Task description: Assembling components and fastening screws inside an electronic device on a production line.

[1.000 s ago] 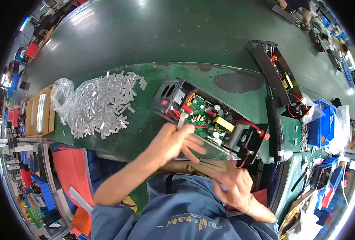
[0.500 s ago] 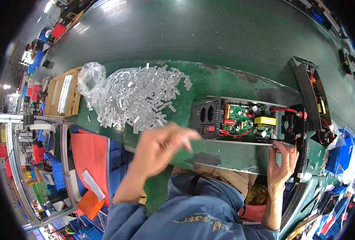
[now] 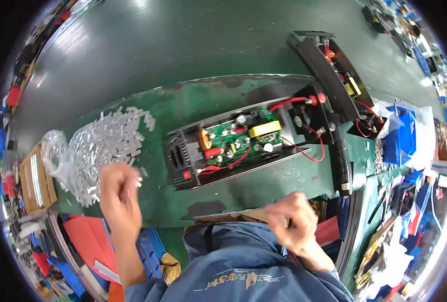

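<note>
My left hand (image 3: 120,196) is raised beside the near right edge of a pile of small shiny silver pieces (image 3: 110,138). Its fingers are pinched, and a small silver piece (image 3: 139,182) shows at the fingertips, blurred. Over the bench's near edge, my right hand (image 3: 293,221) is curled closed; motion blur hides what it may hold. Between and beyond the hands lies an open black power inverter (image 3: 223,173), apart from both. Its green circuit board (image 3: 228,138) is exposed, with a yellow transformer (image 3: 264,129), red wires and black sockets at the left end.
A second open black inverter (image 3: 329,75) stands at the back right. A blue bin (image 3: 400,136) is beyond it. A black cylindrical tool (image 3: 342,161) stands at right. A clear plastic bag (image 3: 56,151) and a cardboard box (image 3: 38,178) lie left of the pile.
My right hand has let go of the inverter's near right edge and come toward my body. My left hand is now beside the pile, fingers pinched. The view has turned and shifted right.
</note>
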A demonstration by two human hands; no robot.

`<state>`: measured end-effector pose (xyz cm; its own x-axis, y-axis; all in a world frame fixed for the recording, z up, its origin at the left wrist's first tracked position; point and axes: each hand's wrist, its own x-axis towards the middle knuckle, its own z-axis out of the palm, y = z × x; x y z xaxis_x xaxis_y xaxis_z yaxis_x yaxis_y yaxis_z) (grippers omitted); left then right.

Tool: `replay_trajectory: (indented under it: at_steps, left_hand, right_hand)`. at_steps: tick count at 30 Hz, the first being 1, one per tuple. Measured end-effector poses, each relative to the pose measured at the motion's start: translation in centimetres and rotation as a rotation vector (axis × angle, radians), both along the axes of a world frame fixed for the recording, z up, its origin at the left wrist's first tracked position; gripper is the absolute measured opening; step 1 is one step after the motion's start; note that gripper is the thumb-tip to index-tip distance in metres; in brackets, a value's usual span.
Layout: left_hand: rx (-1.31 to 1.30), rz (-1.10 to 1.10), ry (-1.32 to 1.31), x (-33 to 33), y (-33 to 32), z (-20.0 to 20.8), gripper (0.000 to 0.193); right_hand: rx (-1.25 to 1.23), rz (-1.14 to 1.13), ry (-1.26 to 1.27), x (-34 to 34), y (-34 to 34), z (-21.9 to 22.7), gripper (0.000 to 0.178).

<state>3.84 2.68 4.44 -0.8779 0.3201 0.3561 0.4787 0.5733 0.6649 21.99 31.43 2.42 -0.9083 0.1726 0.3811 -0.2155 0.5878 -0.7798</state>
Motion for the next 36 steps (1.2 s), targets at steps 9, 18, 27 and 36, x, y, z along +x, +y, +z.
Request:
replay_trajectory:
  at_steps: [9, 18, 27, 36]
  left_hand:
    - [0.114, -0.454, -0.292, 6.8, 10.7, 1.6, 0.017]
    - [0.589, -0.415, -0.729, 5.1, 13.4, 1.8, 0.046]
    - [0.627, -0.305, -0.918, 5.4, 15.0, 1.8, 0.024]
    - [0.529, -0.236, -0.863, 5.6, 15.3, 2.0, 0.019]
  right_hand:
    - [-0.491, 0.008, -0.089, -1.7, -0.8, 0.6, 0.015]
    - [-0.656, -0.218, -0.311, 0.1, 1.9, -1.4, 0.017]
    - [-0.658, -0.184, -0.270, -1.0, 2.8, -1.1, 0.018]
    - [-0.674, -0.151, -0.249, -1.5, 2.8, -1.1, 0.017]
